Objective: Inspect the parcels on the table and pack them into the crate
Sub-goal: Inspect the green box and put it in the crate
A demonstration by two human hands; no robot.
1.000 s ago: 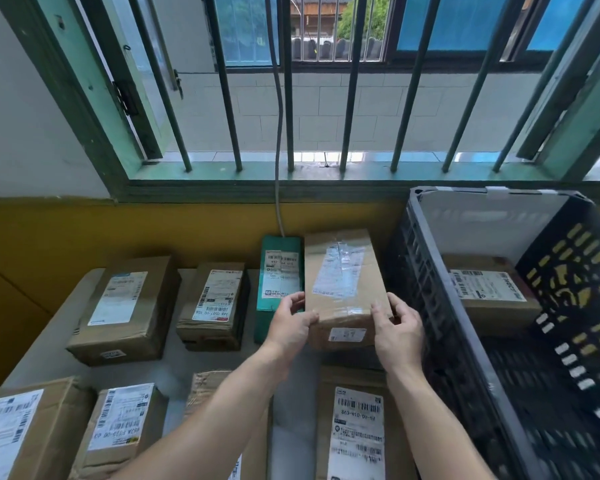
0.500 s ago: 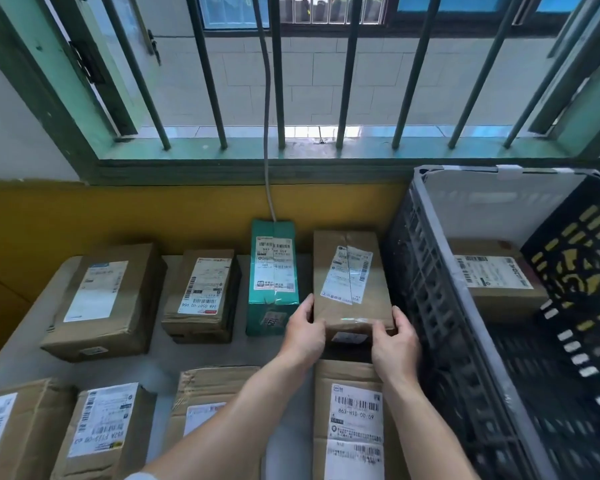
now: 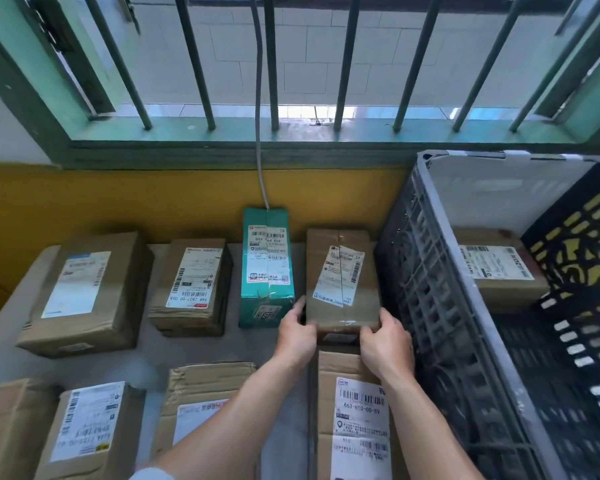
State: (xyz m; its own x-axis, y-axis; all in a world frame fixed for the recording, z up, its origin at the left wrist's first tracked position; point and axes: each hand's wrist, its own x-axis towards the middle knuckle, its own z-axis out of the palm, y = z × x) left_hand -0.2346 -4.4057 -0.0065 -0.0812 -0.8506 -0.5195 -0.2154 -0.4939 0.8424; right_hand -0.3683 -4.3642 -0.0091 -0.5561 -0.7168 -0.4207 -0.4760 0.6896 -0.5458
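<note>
A brown taped parcel (image 3: 343,271) with a torn white label lies at the back of the table, just left of the dark plastic crate (image 3: 426,271). My left hand (image 3: 297,332) grips its near left corner and my right hand (image 3: 387,344) grips its near right corner. Inside the crate one brown parcel (image 3: 499,271) with a white label rests against the far wall. A green parcel (image 3: 267,268) stands close to the left of the held one.
Several more brown parcels cover the grey table (image 3: 146,362): two at the back left (image 3: 84,292) (image 3: 193,285), others along the near edge, one (image 3: 357,417) right under my wrists. A yellow wall and barred window rise behind. A grey cable (image 3: 258,98) hangs down to the green parcel.
The parcel I held tilted up off the table has come down flat onto the table, label upward. My hands slid to its near corners and the view dipped downward.
</note>
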